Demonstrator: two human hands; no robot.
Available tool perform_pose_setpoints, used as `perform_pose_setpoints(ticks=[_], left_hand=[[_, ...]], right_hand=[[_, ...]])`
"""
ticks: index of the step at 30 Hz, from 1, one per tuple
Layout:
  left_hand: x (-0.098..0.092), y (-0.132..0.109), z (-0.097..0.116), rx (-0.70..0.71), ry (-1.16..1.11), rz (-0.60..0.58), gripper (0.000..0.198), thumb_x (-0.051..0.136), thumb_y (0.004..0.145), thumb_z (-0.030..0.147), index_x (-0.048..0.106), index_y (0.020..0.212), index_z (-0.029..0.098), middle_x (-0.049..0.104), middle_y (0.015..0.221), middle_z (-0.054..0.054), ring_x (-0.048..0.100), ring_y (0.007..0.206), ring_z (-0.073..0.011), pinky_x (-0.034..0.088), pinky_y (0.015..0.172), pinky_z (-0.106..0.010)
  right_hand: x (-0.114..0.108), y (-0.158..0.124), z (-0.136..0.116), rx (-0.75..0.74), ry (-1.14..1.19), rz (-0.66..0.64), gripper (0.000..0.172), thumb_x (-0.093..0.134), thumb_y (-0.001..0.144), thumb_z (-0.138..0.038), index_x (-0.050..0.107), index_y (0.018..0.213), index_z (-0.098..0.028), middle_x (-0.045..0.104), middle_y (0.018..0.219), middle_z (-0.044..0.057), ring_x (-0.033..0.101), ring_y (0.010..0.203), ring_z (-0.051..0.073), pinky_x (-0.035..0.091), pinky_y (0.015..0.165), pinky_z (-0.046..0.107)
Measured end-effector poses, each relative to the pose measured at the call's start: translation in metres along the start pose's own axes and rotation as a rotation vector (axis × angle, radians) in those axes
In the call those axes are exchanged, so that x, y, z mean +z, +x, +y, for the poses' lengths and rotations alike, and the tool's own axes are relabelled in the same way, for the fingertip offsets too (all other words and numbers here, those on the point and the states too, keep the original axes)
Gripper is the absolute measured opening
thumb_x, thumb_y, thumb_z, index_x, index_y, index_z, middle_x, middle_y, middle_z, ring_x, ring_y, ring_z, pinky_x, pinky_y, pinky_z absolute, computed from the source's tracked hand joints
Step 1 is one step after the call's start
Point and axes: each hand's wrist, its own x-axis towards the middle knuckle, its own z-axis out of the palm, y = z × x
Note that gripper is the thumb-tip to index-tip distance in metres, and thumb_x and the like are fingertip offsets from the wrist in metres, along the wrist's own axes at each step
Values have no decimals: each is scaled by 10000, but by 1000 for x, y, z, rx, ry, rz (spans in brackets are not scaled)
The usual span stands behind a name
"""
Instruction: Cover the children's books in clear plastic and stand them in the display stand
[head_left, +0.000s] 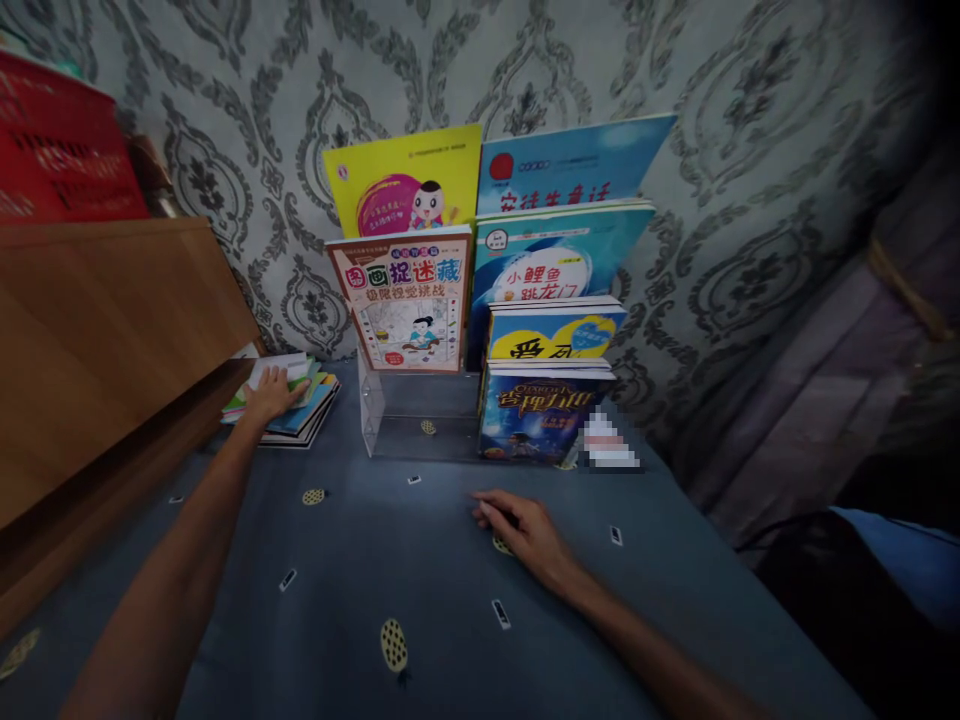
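Note:
At the left, my left hand (274, 393) lies on top of a low stack of books (304, 428), its fingers stretched out and apart. A clear acrylic book rack (373, 430) stands in the middle against the wall. Its left side bears a yellow book (401, 160) and, in front, a brown-edged picture puzzle book (412, 310). On the right side, several books rise in steps, with a dark blue book (529, 415) at the front. My right hand (525, 530) hovers over or rests on the tablecloth before the rack, fingers loosely bent, holding nothing.
A wooden cabinet (112, 340) with a red box (64, 140) on it borders the left side. Patterned wallpaper (315, 120) closes off the back. A curtain (817, 330) hangs at the right. The dark tablecloth (330, 620) has pineapple prints.

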Motion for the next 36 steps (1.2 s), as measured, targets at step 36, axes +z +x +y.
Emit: perform_pose_setpoints(ticks=[36], left_hand=[[-41, -95, 29, 309, 392, -57, 451, 299, 913, 125, 657, 1183, 78, 737, 1042, -264, 702, 1046, -371, 473, 923, -497]], right_hand=[[-1, -1, -8, -1, -1, 3, 415, 492, 959, -501, 735, 1095, -194, 781, 917, 94, 744, 834, 244, 593, 764, 373]])
